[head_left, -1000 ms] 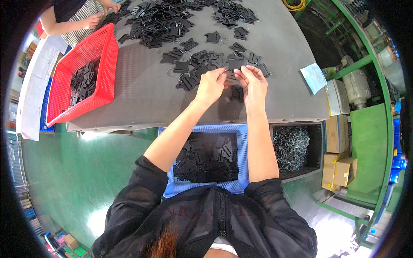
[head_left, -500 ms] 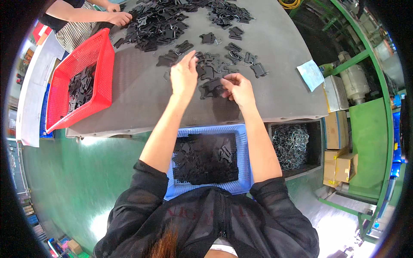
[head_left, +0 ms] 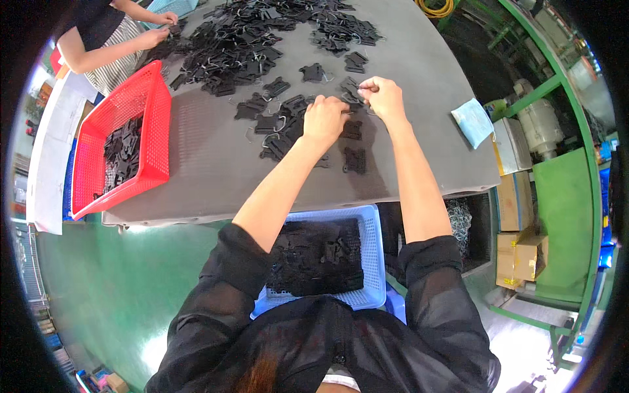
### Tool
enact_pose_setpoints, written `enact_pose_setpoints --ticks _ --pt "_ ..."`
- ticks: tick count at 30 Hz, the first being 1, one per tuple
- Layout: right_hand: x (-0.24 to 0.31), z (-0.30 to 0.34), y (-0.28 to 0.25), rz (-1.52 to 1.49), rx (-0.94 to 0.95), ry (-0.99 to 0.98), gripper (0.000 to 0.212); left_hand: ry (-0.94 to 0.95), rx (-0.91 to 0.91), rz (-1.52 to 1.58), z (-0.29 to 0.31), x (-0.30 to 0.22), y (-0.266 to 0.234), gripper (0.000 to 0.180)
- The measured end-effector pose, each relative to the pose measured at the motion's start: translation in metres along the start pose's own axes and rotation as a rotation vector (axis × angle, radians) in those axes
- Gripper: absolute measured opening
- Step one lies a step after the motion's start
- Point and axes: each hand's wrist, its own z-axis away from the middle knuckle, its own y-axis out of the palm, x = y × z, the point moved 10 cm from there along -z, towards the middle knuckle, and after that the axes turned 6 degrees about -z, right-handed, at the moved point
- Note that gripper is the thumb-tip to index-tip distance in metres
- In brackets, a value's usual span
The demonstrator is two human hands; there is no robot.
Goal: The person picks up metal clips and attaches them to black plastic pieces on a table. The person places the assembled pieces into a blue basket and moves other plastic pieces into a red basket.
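Note:
My left hand (head_left: pixel 325 121) is closed over the small black plastic pieces in the middle of the table, its fingers curled down; what they hold is hidden. Just to its right, my right hand (head_left: pixel 385 99) pinches the edge of a flat black plastic piece (head_left: pixel 350 85). Loose black pieces with bent wire hooks lie around both hands, among them a black piece (head_left: pixel 278 87) beyond my left hand. Nearer to me, a single black piece (head_left: pixel 354 160) lies flat on the grey tabletop (head_left: pixel 216 157).
A large heap of black pieces (head_left: pixel 229 56) covers the far table, where a co-worker's hands (head_left: pixel 157 33) work. A red basket (head_left: pixel 160 141) stands at the left. Below the table edge are a blue basket (head_left: pixel 373 255) of black pieces and a bin of metal hooks (head_left: pixel 458 226). A face mask (head_left: pixel 473 123) lies right.
My left hand has moved right and a little nearer. My right hand has moved farther away and right, leaving black pieces on the table below it. The co-worker's hands have shifted left.

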Motion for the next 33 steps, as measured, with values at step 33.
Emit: enact_pose_setpoints --ticks 33 --pt "-0.066 0.061 -0.046 -1.586 0.131 0.279 0.009 0.002 0.130 -0.047 -0.028 0.003 -0.011 0.022"
